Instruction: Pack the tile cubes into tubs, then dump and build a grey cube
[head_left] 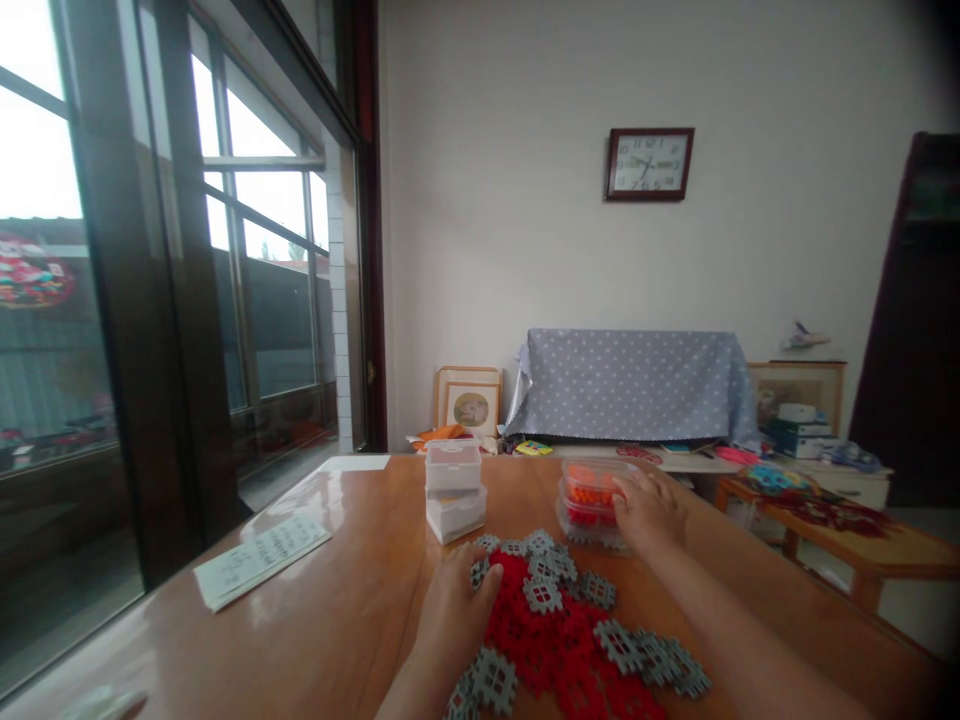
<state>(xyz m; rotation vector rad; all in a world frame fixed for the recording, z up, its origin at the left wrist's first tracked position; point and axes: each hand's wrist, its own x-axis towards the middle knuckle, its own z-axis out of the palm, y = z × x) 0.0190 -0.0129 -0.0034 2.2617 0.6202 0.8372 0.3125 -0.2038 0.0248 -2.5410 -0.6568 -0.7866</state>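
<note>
My left hand point(459, 592) rests at the left edge of a pile of flat toy building pieces, thumb and fingers apart around the edge of a grey notched piece point(480, 572). Red lattice pieces point(529, 630) lie in the middle of that pile, with grey ones point(542, 594) on and around them. At the right, my right hand point(651, 512) grips the side of a stack of clear plastic boxes point(592, 520), its thumb on the near face. Orange pieces point(589, 485) fill the upper box, and red shows below. Some right-hand fingers are hard to make out.
Two white lidded boxes point(454, 490) are stacked behind my left hand. Handwritten papers point(262, 560) lie on the wooden table point(337, 620) at the left, near the window. A low side table point(847, 530) stands beyond the right edge.
</note>
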